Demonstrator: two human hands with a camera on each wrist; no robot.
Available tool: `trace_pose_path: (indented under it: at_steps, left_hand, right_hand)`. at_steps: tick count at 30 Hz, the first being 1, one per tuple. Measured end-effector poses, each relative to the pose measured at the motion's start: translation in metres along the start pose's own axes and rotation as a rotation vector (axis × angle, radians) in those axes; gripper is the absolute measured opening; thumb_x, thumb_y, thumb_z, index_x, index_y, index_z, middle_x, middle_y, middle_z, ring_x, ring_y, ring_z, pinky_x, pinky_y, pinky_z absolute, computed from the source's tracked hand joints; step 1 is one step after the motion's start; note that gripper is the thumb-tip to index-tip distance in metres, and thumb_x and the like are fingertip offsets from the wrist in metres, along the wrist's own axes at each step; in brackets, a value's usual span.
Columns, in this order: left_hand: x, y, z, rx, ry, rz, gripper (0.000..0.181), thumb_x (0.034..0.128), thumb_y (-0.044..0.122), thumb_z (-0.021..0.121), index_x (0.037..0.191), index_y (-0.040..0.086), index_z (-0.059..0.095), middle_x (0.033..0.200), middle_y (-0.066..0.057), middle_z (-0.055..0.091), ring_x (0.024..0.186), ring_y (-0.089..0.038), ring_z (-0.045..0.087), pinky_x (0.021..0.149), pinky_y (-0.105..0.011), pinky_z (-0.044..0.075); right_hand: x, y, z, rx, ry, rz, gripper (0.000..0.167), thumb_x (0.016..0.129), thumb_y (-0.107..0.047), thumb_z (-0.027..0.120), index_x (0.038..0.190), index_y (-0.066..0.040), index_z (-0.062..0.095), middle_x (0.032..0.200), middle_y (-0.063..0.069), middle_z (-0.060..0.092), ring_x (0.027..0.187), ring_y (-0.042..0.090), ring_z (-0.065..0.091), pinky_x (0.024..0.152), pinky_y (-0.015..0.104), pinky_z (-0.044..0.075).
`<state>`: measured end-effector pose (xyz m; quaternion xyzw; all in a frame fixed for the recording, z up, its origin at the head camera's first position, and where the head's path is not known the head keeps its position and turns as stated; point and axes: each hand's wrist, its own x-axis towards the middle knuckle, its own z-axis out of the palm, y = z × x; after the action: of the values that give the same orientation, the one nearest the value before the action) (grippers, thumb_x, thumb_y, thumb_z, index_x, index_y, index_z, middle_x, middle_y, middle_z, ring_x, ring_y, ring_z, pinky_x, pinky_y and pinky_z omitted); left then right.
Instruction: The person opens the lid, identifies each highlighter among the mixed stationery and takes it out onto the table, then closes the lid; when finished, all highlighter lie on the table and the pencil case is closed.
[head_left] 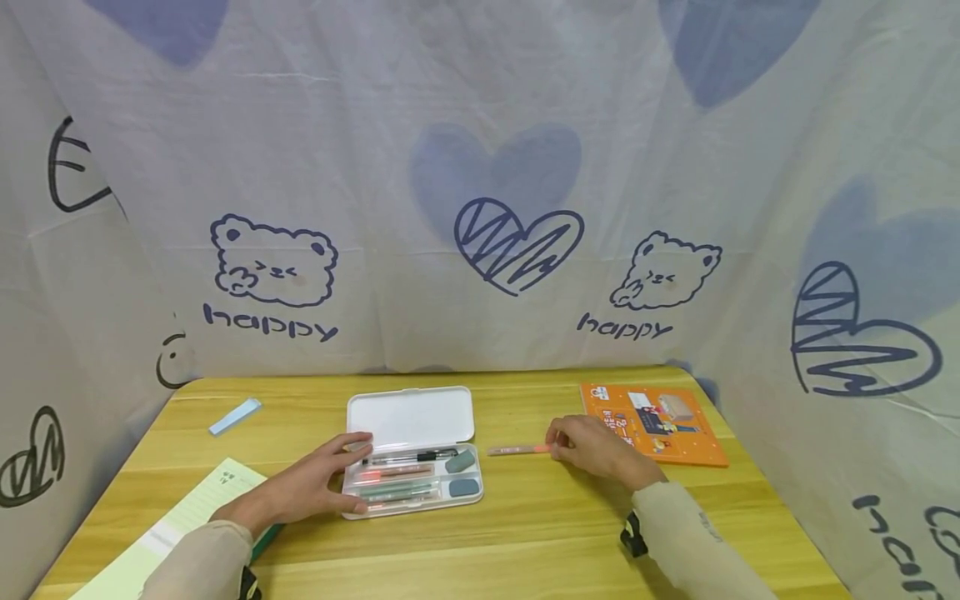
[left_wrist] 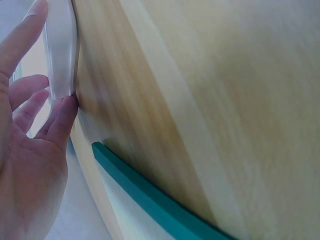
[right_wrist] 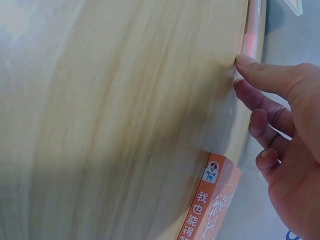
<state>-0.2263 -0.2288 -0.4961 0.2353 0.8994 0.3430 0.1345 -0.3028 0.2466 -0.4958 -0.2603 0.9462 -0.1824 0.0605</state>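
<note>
An open white pencil case [head_left: 410, 417] lies on the table with its lid folded back. In its tray are several pens [head_left: 397, 492], including a clear one with a black grip [head_left: 435, 456], and two grey-green erasers [head_left: 463, 487]. My left hand [head_left: 303, 487] holds the case by its left end, thumb toward the near side and fingers toward the far side. To the right of the case, my right hand [head_left: 596, 447] pinches one end of a slim pink pen [head_left: 516, 450] between thumb and forefinger. In the right wrist view the pen [right_wrist: 251, 37] appears low against the table.
An orange book [head_left: 693, 437] lies at the right, just beyond my right hand. A pale green notepad [head_left: 191, 508] sits under my left forearm, with a dark green edge [left_wrist: 150, 195] beside it. A light blue strip [head_left: 235, 416] is at the far left. Printed cloth [head_left: 390, 183] hangs around the table.
</note>
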Motion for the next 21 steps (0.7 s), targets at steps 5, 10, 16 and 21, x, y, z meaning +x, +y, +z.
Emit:
trace_pose_path:
  at_steps: [5,10,16,21]
  left_hand:
    - [0.0,0.0,0.001,-0.001,0.0,-0.004,0.091,0.0946,0.043,0.085,0.164,0.0,0.045,0.177,-0.021,0.029,0.161,-0.057,0.026,0.124,-0.079,0.028]
    - [0.0,-0.001,0.0,-0.003,-0.004,-0.004,0.091,0.0949,0.044,0.085,0.165,0.001,0.045,0.177,-0.02,0.029,0.161,-0.056,0.025,0.124,-0.079,0.028]
    - [0.0,-0.002,0.0,-0.001,0.002,-0.003,0.091,0.0949,0.044,0.085,0.164,0.0,0.045,0.177,-0.02,0.029,0.161,-0.056,0.026,0.124,-0.078,0.029]
    - [0.0,-0.003,0.001,0.001,0.007,-0.004,0.092,0.0948,0.044,0.085,0.165,0.0,0.044,0.177,-0.02,0.029,0.161,-0.056,0.025,0.124,-0.078,0.028]
  right_hand:
    - [0.0,0.001,0.0,0.02,-0.002,0.013,0.005,0.102,-0.02,0.079,0.105,-0.02,0.075,0.093,-0.009,0.071,0.081,0.006,0.059,0.073,0.027,0.053]
    - [-0.002,0.0,-0.004,0.09,0.049,0.038,0.02,0.101,-0.028,0.082,0.114,-0.015,0.077,0.093,-0.009,0.069,0.081,0.008,0.059,0.071,0.026,0.052]
    - [0.01,-0.03,-0.006,0.12,0.172,-0.037,0.023,0.102,-0.028,0.078,0.117,-0.01,0.079,0.093,-0.01,0.068,0.088,0.009,0.06,0.079,0.029,0.053]
    - [0.025,-0.074,0.012,0.147,0.177,-0.13,0.018,0.102,-0.024,0.077,0.114,-0.012,0.079,0.097,-0.008,0.071,0.093,0.012,0.063,0.084,0.03,0.055]
